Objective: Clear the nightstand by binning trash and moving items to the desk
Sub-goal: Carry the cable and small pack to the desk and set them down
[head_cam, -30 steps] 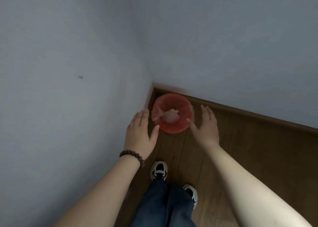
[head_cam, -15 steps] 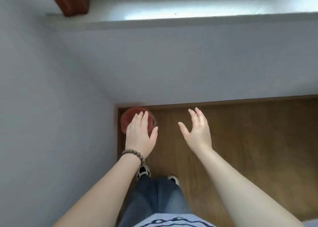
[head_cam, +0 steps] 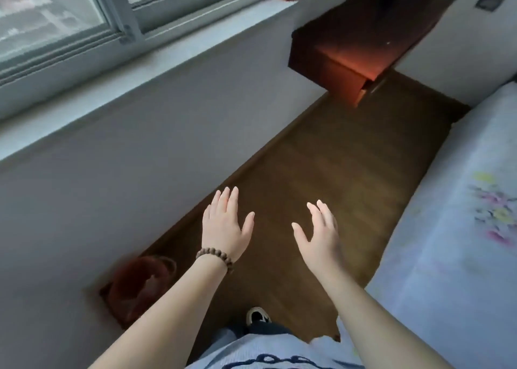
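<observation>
Well behind hands [head_cam: 270, 231], bin [head_cam: 134, 287]

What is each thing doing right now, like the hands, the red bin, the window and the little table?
left hand: open, fingers straight, holding nothing
right hand: open, empty
red bin: upright on the floor in the corner, something pale inside
window: looks closed
nightstand: top looks bare
</observation>
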Demonstrator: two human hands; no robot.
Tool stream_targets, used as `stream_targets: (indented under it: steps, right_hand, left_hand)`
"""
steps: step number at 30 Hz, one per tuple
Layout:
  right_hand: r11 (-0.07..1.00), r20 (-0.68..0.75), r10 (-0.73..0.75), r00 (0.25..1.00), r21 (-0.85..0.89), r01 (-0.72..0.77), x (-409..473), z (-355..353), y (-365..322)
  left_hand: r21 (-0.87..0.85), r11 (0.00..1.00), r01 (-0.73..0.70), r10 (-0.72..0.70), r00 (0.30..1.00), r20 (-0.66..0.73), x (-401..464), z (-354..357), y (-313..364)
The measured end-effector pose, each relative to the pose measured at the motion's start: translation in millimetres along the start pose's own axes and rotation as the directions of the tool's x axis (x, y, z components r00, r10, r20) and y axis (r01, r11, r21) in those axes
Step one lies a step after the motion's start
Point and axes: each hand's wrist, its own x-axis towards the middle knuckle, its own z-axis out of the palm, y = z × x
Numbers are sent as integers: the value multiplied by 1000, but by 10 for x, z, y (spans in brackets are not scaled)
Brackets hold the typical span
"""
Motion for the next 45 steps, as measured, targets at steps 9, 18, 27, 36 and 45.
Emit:
stream_targets:
  steps: [9, 18, 27, 36, 45]
  right_hand:
    - [896, -295, 437, 850, 64, -439, -1044, -420, 685]
    - [604, -418, 774, 475, 266, -751, -2659, -450, 1066]
    - [289, -509, 860, 25, 446, -847, -4286, -668, 1446]
    - [75, -477, 828, -295, 615, -785, -5792, -1044, 2537]
    - [-11, -484, 773, -410, 637, -771, -7085, -2101, 3812]
  left_hand:
    - [-26, 883, -468, 458, 851, 255, -242, 469, 753]
    - [-169, 626, -762, 722, 484, 494, -1159, 1086, 1375]
    - [-326, 217, -920, 821, -8, 570, -2770, 1559, 2299]
    - [-451, -53, -891, 753, -332, 568, -4844, 2201, 3453]
    - [-482, -105, -870, 743, -391, 544, -6540, 2687, 4845]
